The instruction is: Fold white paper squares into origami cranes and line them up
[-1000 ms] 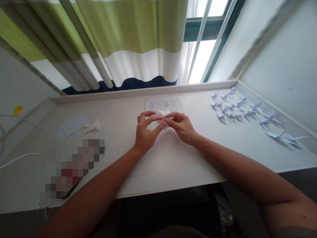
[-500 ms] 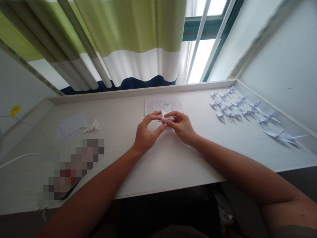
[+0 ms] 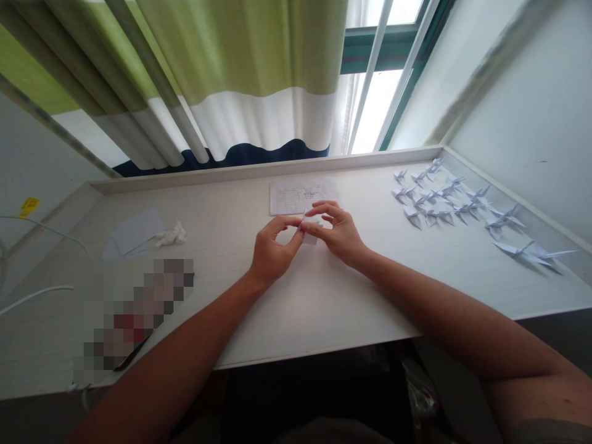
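Note:
A small folded piece of white paper (image 3: 311, 221) is held just above the middle of the table (image 3: 319, 308). Thumb and index finger of my left hand (image 3: 274, 250) pinch its left edge. My right hand (image 3: 343, 235) grips it from the right, thumb in front and the fingers curled behind. The fingertips of both hands meet on the paper and hide part of its folds. Just beyond the hands lies a printed sheet or booklet (image 3: 289, 198).
Several folded white paper cranes (image 3: 430, 198) stand at the right. On the left are loose white sheets (image 3: 139, 231), a crumpled tissue (image 3: 172, 235), a blurred-out object (image 3: 143, 314) and a white cable (image 3: 37, 297). A raised rim (image 3: 259, 171) runs along the table's back.
My left fingers have closed to a pinch at the paper's left edge. The paper's upright point shows less now, and my right fingers have lifted slightly.

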Demonstrator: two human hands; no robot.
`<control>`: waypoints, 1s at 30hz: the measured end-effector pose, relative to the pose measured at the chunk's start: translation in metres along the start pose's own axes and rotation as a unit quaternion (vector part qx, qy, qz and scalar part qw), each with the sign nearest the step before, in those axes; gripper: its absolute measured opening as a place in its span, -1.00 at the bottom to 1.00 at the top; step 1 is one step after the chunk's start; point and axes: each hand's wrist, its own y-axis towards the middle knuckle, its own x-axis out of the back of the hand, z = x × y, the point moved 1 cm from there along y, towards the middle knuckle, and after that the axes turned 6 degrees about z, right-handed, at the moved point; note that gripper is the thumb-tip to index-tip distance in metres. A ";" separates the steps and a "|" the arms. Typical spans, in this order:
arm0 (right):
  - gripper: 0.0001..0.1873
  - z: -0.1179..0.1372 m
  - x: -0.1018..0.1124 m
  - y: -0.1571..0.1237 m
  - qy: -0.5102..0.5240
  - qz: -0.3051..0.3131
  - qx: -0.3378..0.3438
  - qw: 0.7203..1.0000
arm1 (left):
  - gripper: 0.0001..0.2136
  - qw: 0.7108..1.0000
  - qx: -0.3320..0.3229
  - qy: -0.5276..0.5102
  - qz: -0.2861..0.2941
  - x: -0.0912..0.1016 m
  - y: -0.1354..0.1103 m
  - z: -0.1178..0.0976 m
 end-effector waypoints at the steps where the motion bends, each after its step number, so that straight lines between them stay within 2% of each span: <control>1: -0.67 0.001 0.001 0.000 -0.010 0.008 0.019 1.000 | -0.94 1.000 -0.005 0.000 -0.001 0.000 0.000 0.001; 5: -0.75 0.007 0.001 0.000 -0.042 0.057 0.090 0.993 | -0.96 1.000 -0.001 -0.024 0.003 0.001 0.000 0.004; 8: -0.74 0.010 0.002 -0.001 -0.072 0.061 0.105 0.990 | -0.95 0.998 0.015 -0.054 0.014 0.001 -0.001 0.006; 14: -0.64 0.011 0.004 -0.002 -0.062 0.067 0.054 0.994 | -0.85 0.994 0.048 -0.096 0.021 0.002 0.000 0.008; 18: -0.61 0.007 0.000 -0.002 0.029 0.062 0.016 0.998 | -0.78 0.987 0.089 -0.123 0.058 0.002 0.002 0.011; 22: -0.59 0.002 -0.003 -0.001 0.096 0.061 -0.011 0.993 | -0.77 0.982 0.096 -0.133 0.089 0.003 0.003 0.015; 26: -0.60 0.003 -0.002 -0.001 0.061 0.063 -0.006 0.996 | -0.71 0.974 0.136 -0.160 0.081 0.004 0.004 0.018; 30: -0.55 0.006 -0.002 -0.002 0.020 0.115 -0.007 0.993 | -0.66 0.963 0.148 -0.205 0.091 0.005 0.004 0.015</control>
